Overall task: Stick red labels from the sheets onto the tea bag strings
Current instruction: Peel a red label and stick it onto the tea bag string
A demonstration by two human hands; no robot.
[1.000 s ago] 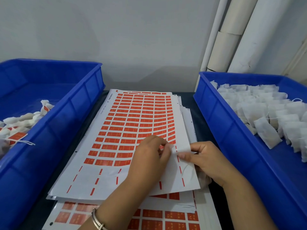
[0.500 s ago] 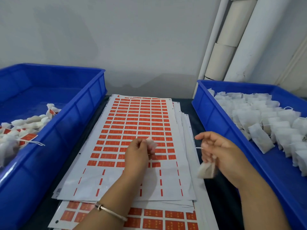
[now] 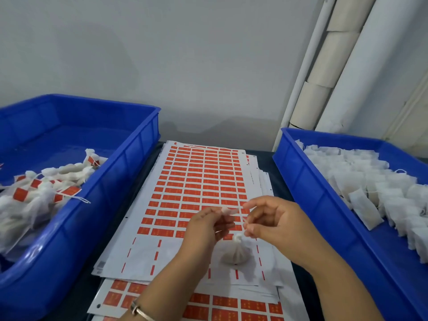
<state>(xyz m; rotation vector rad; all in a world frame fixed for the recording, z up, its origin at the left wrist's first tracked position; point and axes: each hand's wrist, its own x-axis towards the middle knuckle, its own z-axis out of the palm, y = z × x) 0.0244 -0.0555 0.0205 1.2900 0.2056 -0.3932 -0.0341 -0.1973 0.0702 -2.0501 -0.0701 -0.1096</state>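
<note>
Head view showed the left hand pinching a small peeled label, pale backing upward, while the right hand pinched the thin white string of a soft, gathered white mesh tea bag dangling over the glossy sheet of red rectangular labels. Holding the string taut and centring it on the adhesive before folding would probably work best.

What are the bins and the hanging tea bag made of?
Blue bins: likely moulded plastic, glossy, with ribbed walls and highlights. Tea bag: apparently thin white filter paper or nonwoven mesh, matte, translucent and gathered at the top; exact fibre unclear.
</note>
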